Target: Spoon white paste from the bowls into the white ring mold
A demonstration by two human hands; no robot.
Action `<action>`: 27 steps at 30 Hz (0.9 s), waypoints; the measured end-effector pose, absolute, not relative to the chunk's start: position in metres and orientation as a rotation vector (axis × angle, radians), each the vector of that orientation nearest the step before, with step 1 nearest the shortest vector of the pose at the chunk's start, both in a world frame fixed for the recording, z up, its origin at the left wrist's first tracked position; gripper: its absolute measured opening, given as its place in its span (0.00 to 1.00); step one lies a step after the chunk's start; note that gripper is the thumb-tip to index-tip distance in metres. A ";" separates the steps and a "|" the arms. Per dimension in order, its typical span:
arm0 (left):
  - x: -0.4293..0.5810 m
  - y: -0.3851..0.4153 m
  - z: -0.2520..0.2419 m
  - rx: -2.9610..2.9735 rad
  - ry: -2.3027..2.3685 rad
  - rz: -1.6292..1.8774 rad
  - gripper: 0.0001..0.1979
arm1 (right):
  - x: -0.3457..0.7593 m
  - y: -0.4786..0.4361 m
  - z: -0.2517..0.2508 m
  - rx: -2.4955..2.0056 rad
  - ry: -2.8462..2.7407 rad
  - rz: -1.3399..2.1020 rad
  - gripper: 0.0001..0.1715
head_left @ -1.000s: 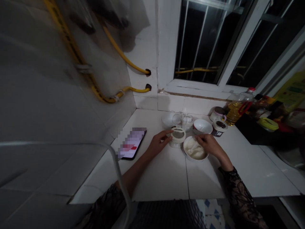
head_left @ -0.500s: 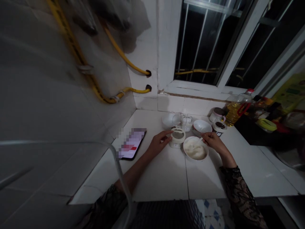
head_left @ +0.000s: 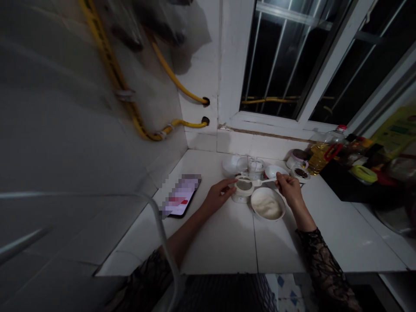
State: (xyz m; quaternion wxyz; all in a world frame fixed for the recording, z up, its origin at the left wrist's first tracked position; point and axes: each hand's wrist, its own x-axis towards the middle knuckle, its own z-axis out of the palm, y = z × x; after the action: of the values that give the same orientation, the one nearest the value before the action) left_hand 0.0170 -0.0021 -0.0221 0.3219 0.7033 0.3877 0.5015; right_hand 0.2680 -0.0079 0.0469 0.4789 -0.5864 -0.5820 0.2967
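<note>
My right hand [head_left: 290, 188] pinches the handle of a small white spoon [head_left: 267, 179], its scoop end near the rim of a small white jar [head_left: 242, 198]. Against the jar's left side rests my left hand [head_left: 221, 193], fingers closed on its rim and wall. The jar's lid seems tipped back behind the opening, though it is hard to make out. Just right of the jar stands a white bowl [head_left: 269, 219] holding a pale, powdery or creamy substance [head_left: 266, 205]. A second bowl [head_left: 271, 171] with red on its outside sits behind the spoon, partly covered by my right hand.
A phone [head_left: 186, 197] lies on the white tiled counter [head_left: 221, 238] to the left. Behind the jar are a clear bowl [head_left: 232, 164] and another white container [head_left: 255, 167]. Lidded jars [head_left: 297, 159] and an oil bottle [head_left: 320, 154] stand at back right, beside a black box [head_left: 338, 180].
My right hand has lifted the spoon out of the bowl of pale substance and brought it up and left to the jar. My left hand stays at the jar.
</note>
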 end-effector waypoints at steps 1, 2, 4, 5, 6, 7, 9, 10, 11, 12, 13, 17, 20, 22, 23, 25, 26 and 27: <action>0.017 -0.002 -0.023 1.848 1.016 1.319 0.17 | 0.263 -0.010 0.047 -1.408 -1.450 0.616 0.31; 0.017 -0.002 -0.023 1.847 1.014 1.321 0.17 | 0.258 -0.012 0.046 -1.384 -1.483 0.492 0.31; 0.017 -0.001 -0.024 1.846 1.010 1.326 0.17 | 0.249 -0.018 0.045 -1.338 -1.586 0.215 0.30; 0.017 -0.001 -0.024 1.846 1.008 1.328 0.17 | 0.245 -0.021 0.044 -1.314 -1.669 0.075 0.29; 0.018 -0.001 -0.024 1.848 1.007 1.329 0.17 | 0.241 -0.023 0.042 -1.283 -1.773 -0.060 0.28; 0.018 -0.001 -0.024 1.851 1.005 1.330 0.17 | 0.238 -0.024 0.042 -1.244 -1.891 -0.185 0.27; 0.018 -0.001 -0.024 1.855 1.002 1.331 0.17 | 0.234 -0.026 0.041 -1.146 -2.090 -0.385 0.25; 0.018 -0.001 -0.024 1.855 1.002 1.330 0.17 | 0.233 -0.026 0.042 -1.105 -2.137 -0.452 0.24; 0.018 -0.001 -0.024 1.854 1.001 1.329 0.17 | 0.234 -0.026 0.043 -1.080 -2.138 -0.494 0.23; 0.018 -0.001 -0.023 1.852 1.002 1.328 0.17 | 0.237 -0.026 0.044 -1.072 -2.105 -0.508 0.22; 0.018 -0.001 -0.023 1.849 1.004 1.327 0.17 | 0.241 -0.025 0.045 -1.081 -2.050 -0.491 0.21; 0.018 -0.001 -0.024 1.838 1.017 1.327 0.17 | 0.269 -0.022 0.051 -1.212 -1.845 -0.167 0.23; 0.017 0.000 -0.026 1.834 1.012 1.329 0.17 | 0.293 -0.019 0.052 -1.359 -1.860 0.080 0.25; 0.017 0.000 -0.027 1.837 1.012 1.331 0.17 | 0.303 -0.018 0.052 -1.457 -1.956 0.157 0.24; 0.017 0.000 -0.027 1.840 1.016 1.330 0.17 | 0.305 -0.018 0.051 -1.496 -2.012 0.182 0.23; 0.017 0.000 -0.026 1.844 1.023 1.328 0.17 | 0.304 -0.017 0.047 -1.527 -2.120 0.258 0.23; 0.017 0.000 -0.026 1.844 1.022 1.326 0.17 | 0.302 -0.017 0.045 -1.520 -2.162 0.311 0.23; 0.017 -0.001 -0.025 1.845 1.020 1.322 0.17 | 0.298 -0.017 0.042 -1.504 -2.189 0.367 0.24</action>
State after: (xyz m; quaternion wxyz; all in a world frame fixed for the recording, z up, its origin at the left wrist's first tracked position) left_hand 0.0165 -0.0009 -0.0247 0.3207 0.7022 0.3883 0.5033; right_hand 0.2983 -0.0174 0.0425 0.2281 -0.5462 -0.7950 0.1331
